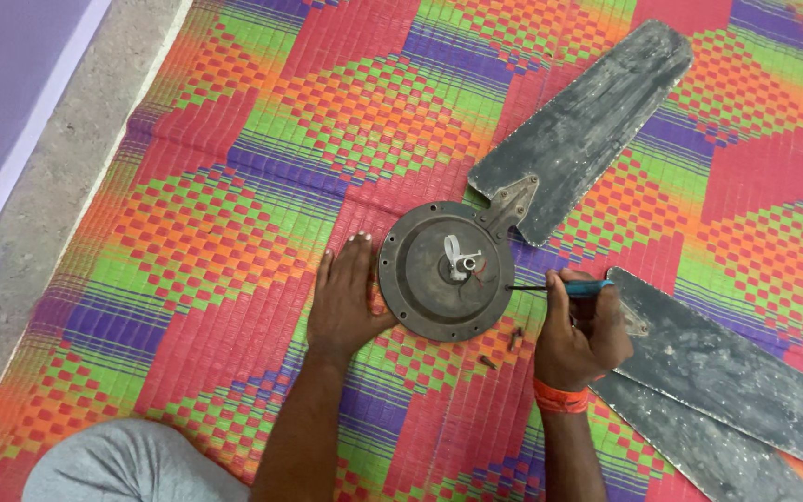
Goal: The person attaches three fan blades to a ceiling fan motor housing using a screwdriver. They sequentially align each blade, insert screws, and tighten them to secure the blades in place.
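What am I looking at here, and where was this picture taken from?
This is one picture from a camera worn on a person's head, looking down at their own two bare hands. No robot is involved. They sit on a bright woven mat. In the middle lies a round grey fan motor, with one dusty blade attached. Two loose blades lie to the right, and a few small screws rest on the mat beside the motor. The left hand lies flat against the motor's edge. The right hand holds a screwdriver with a blue handle, its tip at the motor's rim.
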